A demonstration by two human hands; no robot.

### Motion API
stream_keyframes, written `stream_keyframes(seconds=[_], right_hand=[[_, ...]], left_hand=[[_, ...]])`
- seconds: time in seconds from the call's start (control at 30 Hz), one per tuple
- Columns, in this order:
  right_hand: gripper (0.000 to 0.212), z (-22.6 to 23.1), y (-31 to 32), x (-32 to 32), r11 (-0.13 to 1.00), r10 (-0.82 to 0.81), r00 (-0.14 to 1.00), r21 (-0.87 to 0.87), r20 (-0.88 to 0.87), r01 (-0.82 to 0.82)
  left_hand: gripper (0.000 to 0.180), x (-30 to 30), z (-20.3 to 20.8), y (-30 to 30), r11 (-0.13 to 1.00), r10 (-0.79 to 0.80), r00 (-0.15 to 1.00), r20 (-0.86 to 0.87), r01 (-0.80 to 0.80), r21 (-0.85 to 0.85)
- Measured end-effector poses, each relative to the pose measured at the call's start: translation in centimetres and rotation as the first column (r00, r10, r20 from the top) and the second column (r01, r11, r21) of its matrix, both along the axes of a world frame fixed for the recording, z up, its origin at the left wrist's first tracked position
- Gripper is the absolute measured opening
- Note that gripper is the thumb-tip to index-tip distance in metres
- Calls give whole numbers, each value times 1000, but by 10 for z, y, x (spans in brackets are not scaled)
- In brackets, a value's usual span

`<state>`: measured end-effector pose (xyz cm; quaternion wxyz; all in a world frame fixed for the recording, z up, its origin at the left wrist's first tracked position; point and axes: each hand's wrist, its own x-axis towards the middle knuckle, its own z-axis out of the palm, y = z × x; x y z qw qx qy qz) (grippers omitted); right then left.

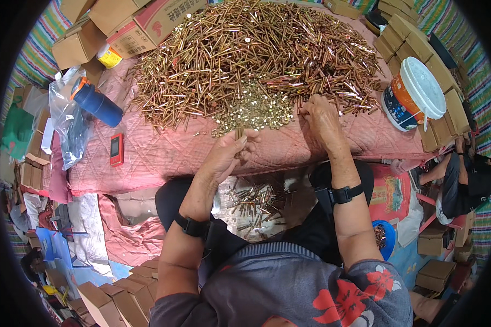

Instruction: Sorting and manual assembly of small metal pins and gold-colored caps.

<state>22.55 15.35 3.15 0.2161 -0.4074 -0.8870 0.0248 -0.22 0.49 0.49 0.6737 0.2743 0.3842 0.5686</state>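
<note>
A large heap of long brass-coloured metal bolts [245, 49] covers the far part of the pink quilted cover. At its near edge lies a patch of small shiny nuts [259, 109]. My left hand [228, 152], just in front of the nuts, is closed around a few upright brass-coloured bolts [239, 134]. To the right, my right hand [323, 120] reaches to the near edge of the heap with its fingers pinched together. Whatever those fingertips hold is hidden. Between my knees, more loose bolts [256, 201] lie on a pale surface below.
A white-lidded bucket [414, 95] stands at right beside cardboard boxes [447, 117]. On the left are a blue bottle [98, 103], a clear plastic bag [71, 125] and a small red device [117, 149]. Another person [461, 180] sits at far right. A blue basin [386, 240] is beside my right knee.
</note>
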Motion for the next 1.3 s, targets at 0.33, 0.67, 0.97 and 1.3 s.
stream_keyframes(seconds=[0.33, 0.67, 0.97, 1.3], right_hand=[[14, 0, -19, -35, 862, 311, 820, -221, -480, -456], [18, -2, -30, -47, 858, 376, 787, -136, -489, -495], [22, -4, -34, -48, 829, 480, 765, -63, -430, -556], [19, -2, -33, -45, 861, 440, 804, -65, -401, -504]], left_hand=[[31, 1, 5, -1, 997, -48, 940, -339, 66, 43], [15, -2, -2, -1, 997, -78, 924, -374, 83, -5], [15, 4, 1, -1, 995, -75, 876, -476, 97, 20], [14, 0, -5, -3, 997, -40, 829, -558, 68, 29]])
